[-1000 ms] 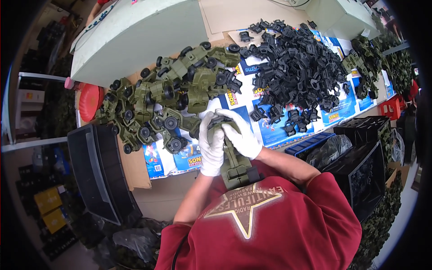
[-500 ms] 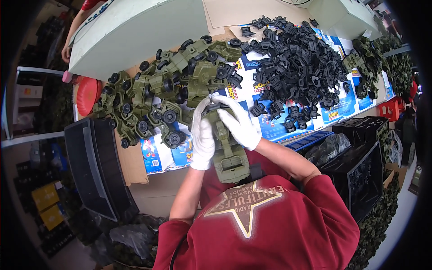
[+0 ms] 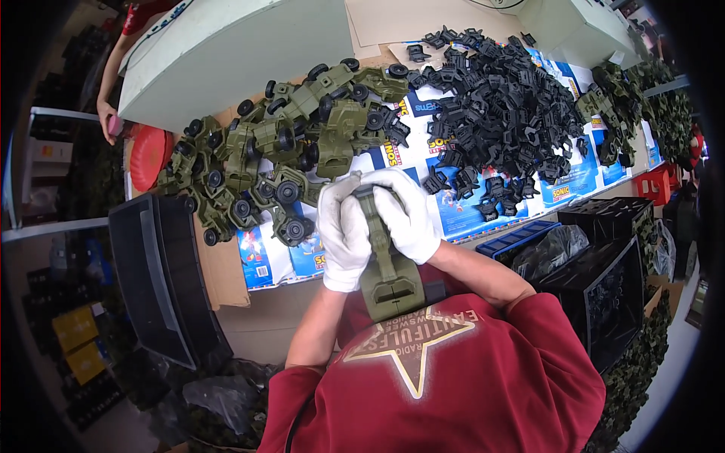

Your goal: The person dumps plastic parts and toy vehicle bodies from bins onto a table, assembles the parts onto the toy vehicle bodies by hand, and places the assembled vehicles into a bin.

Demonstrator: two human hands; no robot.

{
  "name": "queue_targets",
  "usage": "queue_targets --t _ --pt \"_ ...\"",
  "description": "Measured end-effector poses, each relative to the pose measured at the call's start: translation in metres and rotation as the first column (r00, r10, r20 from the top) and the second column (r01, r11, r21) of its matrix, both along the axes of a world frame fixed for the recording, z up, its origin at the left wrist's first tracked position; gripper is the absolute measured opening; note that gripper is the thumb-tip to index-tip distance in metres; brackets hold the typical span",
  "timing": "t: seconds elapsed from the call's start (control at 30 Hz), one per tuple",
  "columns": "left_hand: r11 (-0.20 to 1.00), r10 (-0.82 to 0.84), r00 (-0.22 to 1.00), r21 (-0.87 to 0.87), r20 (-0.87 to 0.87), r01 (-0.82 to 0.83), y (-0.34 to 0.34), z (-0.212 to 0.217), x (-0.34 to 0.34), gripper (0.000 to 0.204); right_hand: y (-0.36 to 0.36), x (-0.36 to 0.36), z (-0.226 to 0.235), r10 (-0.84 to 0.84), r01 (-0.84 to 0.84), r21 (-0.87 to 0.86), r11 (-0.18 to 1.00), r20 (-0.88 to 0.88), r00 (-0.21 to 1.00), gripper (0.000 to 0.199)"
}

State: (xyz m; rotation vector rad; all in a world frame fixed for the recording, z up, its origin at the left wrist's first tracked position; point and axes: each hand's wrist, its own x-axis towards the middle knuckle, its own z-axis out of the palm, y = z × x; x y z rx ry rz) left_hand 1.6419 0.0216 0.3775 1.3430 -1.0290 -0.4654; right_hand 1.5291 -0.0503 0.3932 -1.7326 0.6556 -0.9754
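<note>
Between my two hands is an olive-green toy vehicle (image 3: 389, 279), its near end against my red shirt. My left hand (image 3: 342, 232), in a white glove, wraps round the left side of its far end. My right hand (image 3: 406, 219), gloved too, grips the opposite side with bent fingers. Both sets of fingertips curl over the far end, and what lies under them is hidden. Just beyond sits a heap of similar green toy vehicles (image 3: 343, 140) with black wheels. Right of that lies a big pile of small black plastic parts (image 3: 498, 106).
A black crate (image 3: 155, 279) stands left of the table, more black crates (image 3: 596, 302) at right. A red dish (image 3: 149, 160) sits at the table's left corner, beside another person's hand (image 3: 109, 124) holding a small pink object. A pale panel (image 3: 234, 68) rises behind the vehicles.
My fingers have curled more tightly over the vehicle's far end, and the vehicle has come slightly nearer to me. At far left, the other person's hand has moved down to the pink object.
</note>
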Motion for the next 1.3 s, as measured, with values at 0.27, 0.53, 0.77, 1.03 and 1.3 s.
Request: queue_targets --t 0.27,0.53,0.77,1.03,1.3 --pt "0.819 -0.363 0.829 0.279 -0.424 0.502 0.008 0.038 0.018 0.128 -0.04 -0.007 0.006 0.046 0.031 -0.665 0.746 0.099 0.994 0.034" --pt "0.999 0.008 0.872 0.039 0.489 -0.031 0.047 0.026 0.012 0.104 -0.006 -0.012 -0.006 0.22 -0.116 -0.655 0.747 0.078 0.972 0.057" --pt "0.993 0.088 0.706 -0.12 0.703 -0.004 0.095 0.021 0.048 0.053 0.014 0.009 0.002 0.435 -0.376 -0.58 0.723 -0.041 0.9 0.046" --pt "0.71 0.289 0.003 -0.212 0.957 -0.671 0.138 0.046 0.194 0.043 0.047 0.013 -0.036 0.004 -0.101 -0.274 0.956 -0.335 0.942 0.061" --pt "0.379 0.194 0.256 0.168 0.947 -0.91 0.275 0.004 0.37 0.075 0.051 -0.025 -0.104 -0.166 0.072 -0.207 0.976 -0.483 0.86 0.036"
